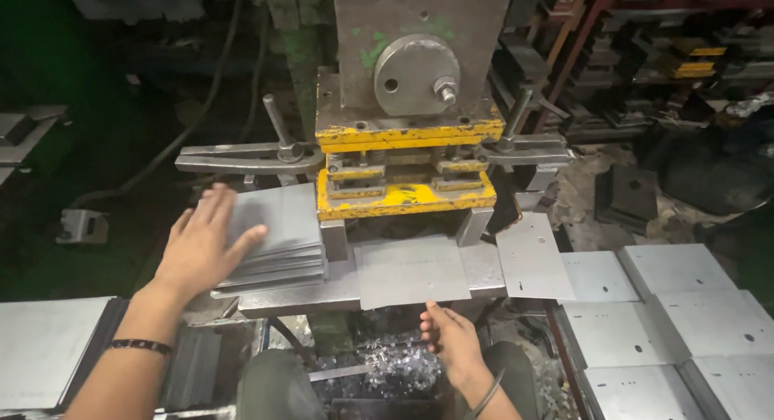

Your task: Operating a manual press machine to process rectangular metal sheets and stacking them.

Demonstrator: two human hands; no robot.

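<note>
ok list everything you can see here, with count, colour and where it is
press machine: one, grey with yellow die block, centre top
metal sheet: one, grey, on the press bed under the die
stack of blank sheets: one pile, grey, left of the die
punched sheets: several, grey with small holes, laid out at right
leaning sheet: one, grey, right end of the bed
metal scrap: heap, silver, below the bed
shelves: dark, top right
left hand: flat on the stack, black wristband
right hand: at the sheet's front edge
</note>
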